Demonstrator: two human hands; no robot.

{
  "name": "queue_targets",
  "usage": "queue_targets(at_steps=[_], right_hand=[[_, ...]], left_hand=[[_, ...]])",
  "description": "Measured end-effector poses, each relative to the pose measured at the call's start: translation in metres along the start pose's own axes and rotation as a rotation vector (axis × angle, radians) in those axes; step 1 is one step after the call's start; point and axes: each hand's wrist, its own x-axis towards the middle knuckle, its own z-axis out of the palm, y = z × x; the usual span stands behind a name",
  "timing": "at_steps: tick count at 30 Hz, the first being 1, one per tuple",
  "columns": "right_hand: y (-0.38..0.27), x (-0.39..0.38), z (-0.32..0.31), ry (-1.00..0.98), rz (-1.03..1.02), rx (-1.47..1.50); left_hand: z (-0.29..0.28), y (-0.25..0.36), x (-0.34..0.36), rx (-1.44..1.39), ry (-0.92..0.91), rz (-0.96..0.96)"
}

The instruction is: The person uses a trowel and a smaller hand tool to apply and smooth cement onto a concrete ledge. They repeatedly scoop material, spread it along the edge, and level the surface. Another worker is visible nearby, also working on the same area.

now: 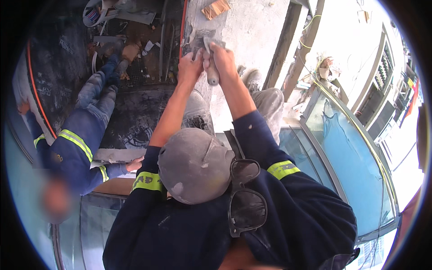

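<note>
My right hand (221, 60) is wrapped round a dusty grey hand tool (213, 76), which looks like a trowel, with a rounded handle end and a flat part at the top. My left hand (191, 67) is curled just left of it, against a rough grey patch on the pale concrete surface (238, 33); what its fingers hold, if anything, is hidden. A small brown block (216, 9) lies farther up that surface. A dusty grey cap (193, 166) and dark sunglasses (247, 209) are below my arms.
A co-worker (81, 135) in a reflective-striped top is at the left, beside a dark board (54, 67) and debris (144, 45). Blue glass panels (351, 153) are at right. Cables (324, 85) run along the edge near a timber post (288, 49).
</note>
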Motion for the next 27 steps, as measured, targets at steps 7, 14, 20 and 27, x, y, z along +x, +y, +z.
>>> queue_targets(at_steps=[7, 14, 20, 27], right_hand=[[-0.001, 0.024, -0.001, -0.025, -0.106, -0.011], [0.003, 0.033, 0.000, -0.085, -0.182, 0.019], [-0.006, 0.032, -0.003, -0.053, -0.190, -0.037], [-0.002, 0.026, 0.005, -0.040, -0.064, -0.137]], left_hand=[[0.003, -0.002, 0.019, 0.096, 0.043, 0.125], [0.001, -0.008, 0.022, 0.021, -0.031, 0.054], [-0.002, 0.001, 0.014, 0.062, -0.005, 0.045], [-0.005, 0.010, 0.003, -0.018, -0.058, 0.006]])
